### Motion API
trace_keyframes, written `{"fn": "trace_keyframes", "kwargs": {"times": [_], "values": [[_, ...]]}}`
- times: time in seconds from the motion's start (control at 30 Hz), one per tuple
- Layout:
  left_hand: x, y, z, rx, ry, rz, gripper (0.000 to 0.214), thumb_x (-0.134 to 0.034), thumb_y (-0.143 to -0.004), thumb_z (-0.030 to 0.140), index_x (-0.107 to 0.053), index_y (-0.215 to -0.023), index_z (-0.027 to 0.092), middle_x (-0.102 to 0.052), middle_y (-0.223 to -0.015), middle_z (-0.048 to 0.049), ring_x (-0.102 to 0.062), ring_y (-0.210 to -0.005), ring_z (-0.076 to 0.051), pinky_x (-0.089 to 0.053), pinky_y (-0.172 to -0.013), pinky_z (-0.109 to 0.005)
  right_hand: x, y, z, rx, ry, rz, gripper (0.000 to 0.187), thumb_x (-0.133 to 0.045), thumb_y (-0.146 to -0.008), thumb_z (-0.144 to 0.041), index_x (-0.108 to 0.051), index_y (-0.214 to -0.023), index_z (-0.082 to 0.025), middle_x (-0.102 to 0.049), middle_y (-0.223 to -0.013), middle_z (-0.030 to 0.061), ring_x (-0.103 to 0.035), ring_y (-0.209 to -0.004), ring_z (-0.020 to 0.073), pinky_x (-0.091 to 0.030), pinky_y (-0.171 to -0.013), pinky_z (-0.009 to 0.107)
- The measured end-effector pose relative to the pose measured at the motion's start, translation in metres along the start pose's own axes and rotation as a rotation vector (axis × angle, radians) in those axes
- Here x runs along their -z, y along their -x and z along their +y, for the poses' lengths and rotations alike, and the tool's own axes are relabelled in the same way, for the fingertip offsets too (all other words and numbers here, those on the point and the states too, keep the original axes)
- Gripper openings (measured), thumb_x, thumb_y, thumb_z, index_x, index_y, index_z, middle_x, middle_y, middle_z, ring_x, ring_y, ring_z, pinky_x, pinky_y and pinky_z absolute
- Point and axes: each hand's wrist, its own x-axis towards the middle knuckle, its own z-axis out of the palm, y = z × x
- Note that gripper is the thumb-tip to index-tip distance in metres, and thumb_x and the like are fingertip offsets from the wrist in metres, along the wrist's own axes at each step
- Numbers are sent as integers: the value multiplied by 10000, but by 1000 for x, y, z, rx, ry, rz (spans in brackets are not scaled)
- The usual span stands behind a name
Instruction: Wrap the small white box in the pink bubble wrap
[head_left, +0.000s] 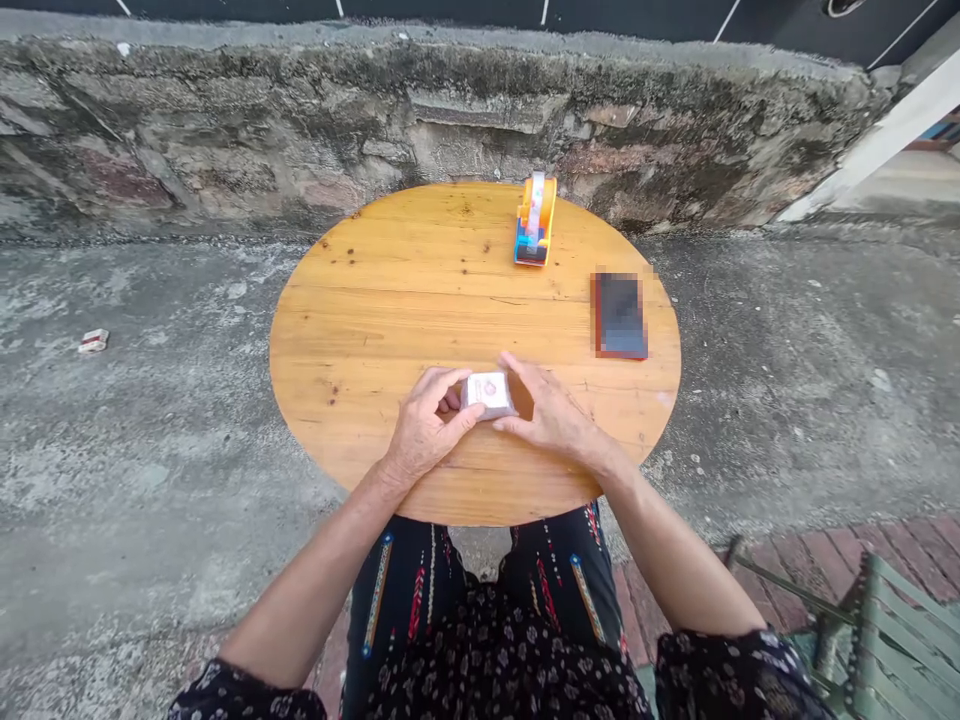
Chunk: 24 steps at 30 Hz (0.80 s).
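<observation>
A small white box (pixel 489 388) with a printed mark on top lies near the front of the round wooden table (pixel 390 330). It looks wrapped in clear film, loose at its right side. My left hand (pixel 435 420) grips it from the left, thumb at its front edge and index finger along the back. On the other side, my right hand (pixel 551 410) is spread, with thumb and index finger apart and a gap between them and the palm. Its fingertips are close to the box's right corners; whether they touch the film I cannot tell.
A yellow and blue tape dispenser (pixel 534 225) stands at the table's back. A dark, red-edged rectangular thing (pixel 621 315), blurred by pixels, lies at the right. Behind runs a stone wall (pixel 465 130). A green chair (pixel 892 620) is at lower right; a crumpled pack (pixel 94 341) lies on the ground.
</observation>
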Motion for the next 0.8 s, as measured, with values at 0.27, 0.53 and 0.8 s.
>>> {"fn": "trace_keyframes", "kwargs": {"times": [0.27, 0.53, 0.8], "values": [[1, -2, 2, 35, 26, -2, 342, -727, -805, 290, -616, -1116, 203, -613, -966, -25, -576, -715, -113, -507, -645, -251, 0, -7, 3, 71, -2, 13, 607, -685, -848, -346, -449, -1406, -301, -625, -1312, 81, -590, -1191, 294, -466, -1004, 533], [0, -1, -1, 19, 17, -8, 363, -722, -809, 289, -611, -1145, 207, -618, -1003, -32, -584, -739, -118, -507, -669, -265, 5, 1, -4, 161, 44, 112, 493, -616, -908, -351, -475, -1379, -314, -534, -1376, 81, -500, -1294, 271, -424, -1069, 515], [1, -1, 1, 29, 21, -15, 361, -729, -799, 258, -621, -1140, 206, -622, -992, -26, -584, -739, -115, -509, -664, -257, 8, -4, -5, 185, 44, 89, 372, -623, -906, -315, -574, -1272, -276, -578, -1302, 87, -558, -1216, 252, -456, -1008, 495]]}}
